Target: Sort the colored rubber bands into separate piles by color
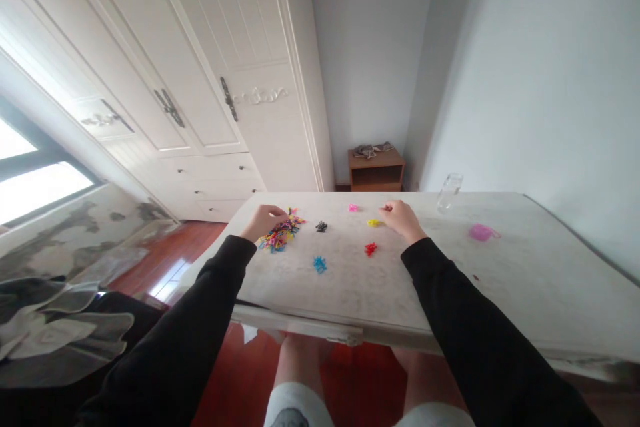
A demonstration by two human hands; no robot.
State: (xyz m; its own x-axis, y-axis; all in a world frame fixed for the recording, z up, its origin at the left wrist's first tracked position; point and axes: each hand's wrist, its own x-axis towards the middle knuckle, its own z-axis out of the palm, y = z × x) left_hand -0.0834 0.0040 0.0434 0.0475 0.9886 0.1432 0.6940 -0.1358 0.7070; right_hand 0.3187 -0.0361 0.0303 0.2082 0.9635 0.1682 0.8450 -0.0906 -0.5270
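My left hand (265, 221) is at the left of the table, its curled fingertips at the edge of a mixed pile of small coloured pieces (280, 235). Whatever lies between those fingertips is too small to make out. To the right, my right hand (401, 219) has thumb and fingers pinched together beside a small yellow heap (373, 222); I cannot see what they hold. Between and below the hands lie a black heap (321, 227), a pink heap (353, 208), a red heap (370, 249) and a blue heap (319, 265). The pieces' exact kind is unclear.
A clear glass jar (450, 192) stands at the table's back right, with a pink mesh-like pouch (483, 232) in front of it. The pale table (345, 287) reaches to my legs. Beyond it are a wooden nightstand (376, 165) and a white wardrobe (225, 47).
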